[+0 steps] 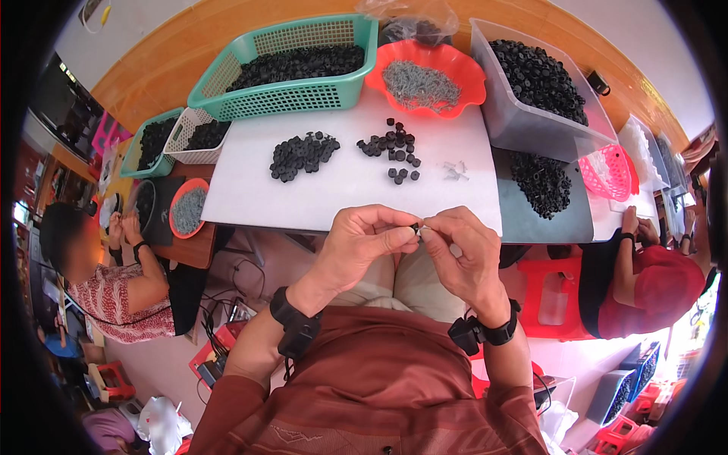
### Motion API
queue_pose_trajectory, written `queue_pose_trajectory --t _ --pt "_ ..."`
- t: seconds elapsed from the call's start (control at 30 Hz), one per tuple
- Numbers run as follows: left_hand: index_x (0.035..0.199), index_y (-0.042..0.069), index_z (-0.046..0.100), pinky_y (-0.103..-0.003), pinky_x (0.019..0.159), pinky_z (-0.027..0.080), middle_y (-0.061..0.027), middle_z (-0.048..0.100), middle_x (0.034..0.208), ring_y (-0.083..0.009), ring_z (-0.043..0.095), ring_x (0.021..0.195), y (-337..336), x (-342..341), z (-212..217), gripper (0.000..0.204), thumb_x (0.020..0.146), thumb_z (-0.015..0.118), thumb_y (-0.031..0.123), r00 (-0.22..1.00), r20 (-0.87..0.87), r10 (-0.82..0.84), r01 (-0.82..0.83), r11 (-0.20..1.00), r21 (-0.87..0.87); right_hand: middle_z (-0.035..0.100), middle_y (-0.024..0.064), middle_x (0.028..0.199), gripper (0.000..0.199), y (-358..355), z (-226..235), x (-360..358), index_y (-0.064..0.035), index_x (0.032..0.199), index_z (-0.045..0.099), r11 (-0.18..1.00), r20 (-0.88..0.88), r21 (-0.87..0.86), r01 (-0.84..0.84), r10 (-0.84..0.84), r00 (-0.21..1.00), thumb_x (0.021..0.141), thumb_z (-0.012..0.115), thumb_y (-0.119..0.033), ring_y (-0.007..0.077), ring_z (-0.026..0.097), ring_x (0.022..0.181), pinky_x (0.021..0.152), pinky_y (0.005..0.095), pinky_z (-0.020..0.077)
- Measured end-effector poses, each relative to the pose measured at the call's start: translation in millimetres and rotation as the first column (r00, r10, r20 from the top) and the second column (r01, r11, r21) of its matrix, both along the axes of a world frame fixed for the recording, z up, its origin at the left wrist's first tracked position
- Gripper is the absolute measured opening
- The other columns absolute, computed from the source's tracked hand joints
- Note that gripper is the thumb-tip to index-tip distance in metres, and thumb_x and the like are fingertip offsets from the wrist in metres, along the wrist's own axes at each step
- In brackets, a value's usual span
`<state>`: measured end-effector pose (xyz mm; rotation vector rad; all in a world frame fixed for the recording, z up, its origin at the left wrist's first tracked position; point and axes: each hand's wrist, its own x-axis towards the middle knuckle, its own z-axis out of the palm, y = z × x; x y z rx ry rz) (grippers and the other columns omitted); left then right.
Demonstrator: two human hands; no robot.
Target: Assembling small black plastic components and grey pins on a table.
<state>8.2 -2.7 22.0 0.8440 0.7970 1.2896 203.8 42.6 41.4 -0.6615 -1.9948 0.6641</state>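
My left hand and my right hand meet in front of my chest, just below the near edge of the white table. The left fingertips pinch a small black round part. The right fingertips hold a small pale metal piece against it. On the table lie two loose piles of the same black parts, plus a few small clear bits. An orange bowl of grey screws stands at the far edge.
A green basket and a clear bin hold many black parts. More black parts lie on a grey tray. One person sits at the left, another in red at the right. A pink basket is right.
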Motion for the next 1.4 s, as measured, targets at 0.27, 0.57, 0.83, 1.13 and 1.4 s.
queue_pose_trajectory --t 0.27,0.57,0.83,1.13,1.4 --pt "0.114 -0.002 0.071 -0.030 0.084 0.062 -0.0123 0.074 0.104 -0.0172 0.073 0.089 -5.6 1.1 -6.1 0.020 0.095 0.070 0.002 0.999 -0.026 0.019 -0.020 1.000 -0.008 0.069 0.0130 0.091 0.018 -5.7 -0.3 0.8 -0.0019 0.103 0.070 0.996 0.096 0.080 0.034 -0.041 0.995 0.086 0.073 0.001 0.0295 0.070 0.070 0.060 0.0360 0.0565" --pt "0.112 0.000 0.072 -0.030 0.083 0.062 -0.0113 0.074 0.104 -0.0175 0.074 0.088 -9.0 5.6 -7.1 0.017 0.096 0.070 0.004 0.997 0.078 0.009 -0.005 0.999 -0.052 0.069 0.0120 0.092 0.020 -6.2 -9.8 1.0 -0.0002 0.107 0.071 0.999 0.013 0.030 -0.013 0.012 1.000 0.087 0.073 0.003 0.0253 0.070 0.073 0.063 0.0332 0.0562" --pt "0.111 0.003 0.070 -0.031 0.085 0.062 -0.0085 0.073 0.106 -0.0164 0.072 0.095 -9.3 9.8 -13.5 0.015 0.097 0.070 0.008 0.980 0.200 0.008 0.011 0.995 -0.096 0.068 0.0121 0.098 0.030 -12.2 -15.7 1.9 -0.0015 0.116 0.070 1.000 -0.035 0.007 -0.011 0.012 0.999 0.087 0.075 0.002 0.0227 0.069 0.074 0.062 0.0312 0.0555" --pt "0.107 0.005 0.070 -0.028 0.085 0.059 -0.0048 0.071 0.105 -0.0126 0.069 0.095 -13.0 13.4 -10.2 0.011 0.098 0.070 0.010 0.981 0.195 -0.026 0.045 0.994 -0.098 0.064 0.0099 0.100 0.043 -12.7 -19.9 2.6 -0.0045 0.121 0.068 1.000 -0.056 0.024 0.010 -0.009 0.998 0.080 0.081 0.002 0.0190 0.067 0.070 0.059 0.0299 0.0539" --pt "0.108 0.004 0.069 -0.028 0.084 0.059 -0.0039 0.070 0.104 -0.0124 0.069 0.094 -13.5 16.3 -4.6 0.012 0.099 0.068 0.011 0.972 0.222 -0.075 0.101 0.989 -0.110 0.062 0.0114 0.102 0.040 -15.8 -16.8 8.7 -0.0032 0.123 0.067 1.000 0.010 0.005 -0.014 0.014 1.000 0.085 0.077 -0.002 0.0232 0.066 0.073 0.059 0.0321 0.0538"
